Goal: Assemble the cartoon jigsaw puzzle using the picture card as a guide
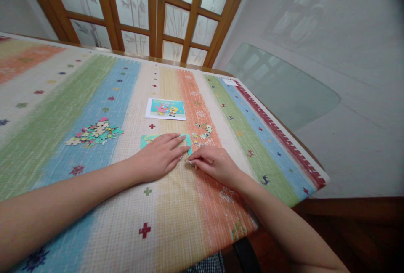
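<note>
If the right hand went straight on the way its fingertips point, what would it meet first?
Probably the fingers of the left hand, just ahead of the right hand. The partly assembled puzzle is very close too; one view leaves depth unclear.

I am spreading my left hand (162,156) over much of the partly joined puzzle (146,139), which is lying flat at the frame's centre, showing teal along its top and right edges. By its lower right corner I am pinching a small pale piece (190,162) in my right hand (217,161) (its print is too blurred to read). Above that hand, right of centre, loose pieces (208,128) are lying scattered; left of centre, a heap of pieces (100,132) is showing teal, pink, yellow and cream.
</note>
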The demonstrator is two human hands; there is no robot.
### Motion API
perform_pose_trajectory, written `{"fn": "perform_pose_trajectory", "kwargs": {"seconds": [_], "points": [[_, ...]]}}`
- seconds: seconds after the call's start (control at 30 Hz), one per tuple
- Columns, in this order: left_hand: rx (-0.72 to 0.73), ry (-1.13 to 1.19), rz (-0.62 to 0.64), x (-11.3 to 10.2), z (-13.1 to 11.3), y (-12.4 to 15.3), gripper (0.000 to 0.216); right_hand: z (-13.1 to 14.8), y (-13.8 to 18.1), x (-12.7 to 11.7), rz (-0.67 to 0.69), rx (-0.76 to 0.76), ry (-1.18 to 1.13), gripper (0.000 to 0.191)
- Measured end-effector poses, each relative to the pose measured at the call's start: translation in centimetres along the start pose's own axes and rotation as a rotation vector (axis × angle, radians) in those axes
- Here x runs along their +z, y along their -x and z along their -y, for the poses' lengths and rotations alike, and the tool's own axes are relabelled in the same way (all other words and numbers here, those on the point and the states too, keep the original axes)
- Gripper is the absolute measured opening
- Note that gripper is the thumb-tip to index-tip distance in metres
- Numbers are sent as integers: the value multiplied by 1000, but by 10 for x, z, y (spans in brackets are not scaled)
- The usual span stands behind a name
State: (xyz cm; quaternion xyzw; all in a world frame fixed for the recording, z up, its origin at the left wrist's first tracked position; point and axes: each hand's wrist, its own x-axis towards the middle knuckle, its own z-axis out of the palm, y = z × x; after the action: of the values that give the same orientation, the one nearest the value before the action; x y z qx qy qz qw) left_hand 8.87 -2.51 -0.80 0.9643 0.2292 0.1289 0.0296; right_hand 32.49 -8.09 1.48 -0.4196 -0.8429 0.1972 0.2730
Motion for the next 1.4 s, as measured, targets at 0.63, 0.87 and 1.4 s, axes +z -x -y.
{"fn": "perform_pose_trajectory", "kwargs": {"seconds": [0.63, 0.87, 1.4], "points": [[-15, 19, 29, -3, -1, -1, 44, -16, -5, 2, 62, -175, -41, 7], [-9, 15, 39, -1, 0, -1, 44, -19, -4, 0, 87, -92, -169, 4], [-3, 17, 12, -1, -1, 0, 44, -23, -2, -1, 83, -76, -49, 17]]}}
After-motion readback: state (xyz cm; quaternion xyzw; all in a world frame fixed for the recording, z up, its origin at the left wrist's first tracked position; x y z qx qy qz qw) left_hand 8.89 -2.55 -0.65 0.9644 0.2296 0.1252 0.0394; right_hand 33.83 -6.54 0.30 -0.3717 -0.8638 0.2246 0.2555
